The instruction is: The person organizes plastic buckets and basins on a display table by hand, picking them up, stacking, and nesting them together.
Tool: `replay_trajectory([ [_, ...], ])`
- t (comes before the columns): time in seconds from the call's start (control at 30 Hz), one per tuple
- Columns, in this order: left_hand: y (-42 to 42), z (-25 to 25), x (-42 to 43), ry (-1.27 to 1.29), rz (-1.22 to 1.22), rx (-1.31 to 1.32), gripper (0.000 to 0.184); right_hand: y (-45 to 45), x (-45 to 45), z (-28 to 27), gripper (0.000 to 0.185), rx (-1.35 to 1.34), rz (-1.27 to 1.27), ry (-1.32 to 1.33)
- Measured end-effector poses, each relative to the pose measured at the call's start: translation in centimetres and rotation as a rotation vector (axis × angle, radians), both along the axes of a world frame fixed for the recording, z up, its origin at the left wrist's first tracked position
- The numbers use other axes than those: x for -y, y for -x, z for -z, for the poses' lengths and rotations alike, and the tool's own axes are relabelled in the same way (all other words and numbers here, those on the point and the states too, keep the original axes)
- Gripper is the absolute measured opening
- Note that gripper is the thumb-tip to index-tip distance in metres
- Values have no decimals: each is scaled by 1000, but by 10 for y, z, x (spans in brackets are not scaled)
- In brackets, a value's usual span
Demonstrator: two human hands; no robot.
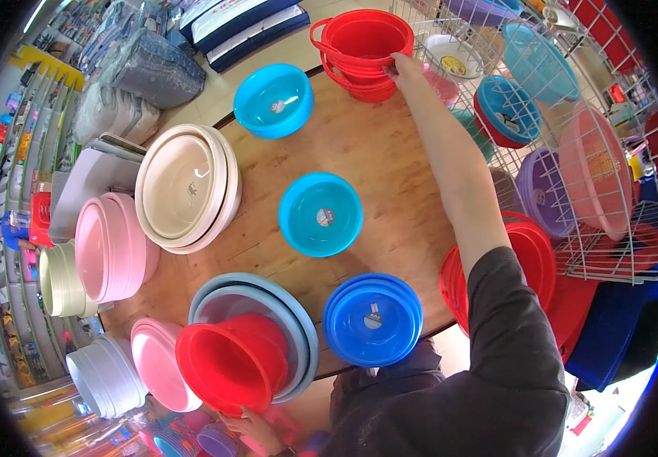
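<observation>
At the far edge of the wooden table (397, 175), my right hand (405, 68) grips the rim of a stack of red handled basins (367, 38). My left hand (249, 426) holds the lower rim of a tilted red basin (230, 362), its palm partly hidden. That basin rests in front of grey-blue basins (306, 343). Nested dark blue basins (373, 320) are to its right. One light blue basin (321, 214) lies mid-table, and another (274, 100) sits near the far edge. Cream basins (184, 186) stand to the left.
Pink basins (112, 247), pale green basins (62, 282) and pale blue basins (106, 377) line the left side. A wire rack (611, 266) holding basins stands at the right, near a large red basin (531, 259). A person in blue (15, 230) is far left.
</observation>
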State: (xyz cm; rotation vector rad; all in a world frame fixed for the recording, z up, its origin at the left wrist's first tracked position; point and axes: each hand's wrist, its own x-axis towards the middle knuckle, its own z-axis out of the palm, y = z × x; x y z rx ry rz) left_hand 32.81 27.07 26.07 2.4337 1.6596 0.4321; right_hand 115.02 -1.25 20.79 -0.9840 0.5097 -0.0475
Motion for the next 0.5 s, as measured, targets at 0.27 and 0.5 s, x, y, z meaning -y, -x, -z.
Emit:
replay_trajectory([
  [0.27,-5,-5,6,-3,34,31,73,11,-8,-33,29,98,123,159],
  [0.5,0,2,1,-27,45,55,71,20,-2,-60,44,141,174,1493],
])
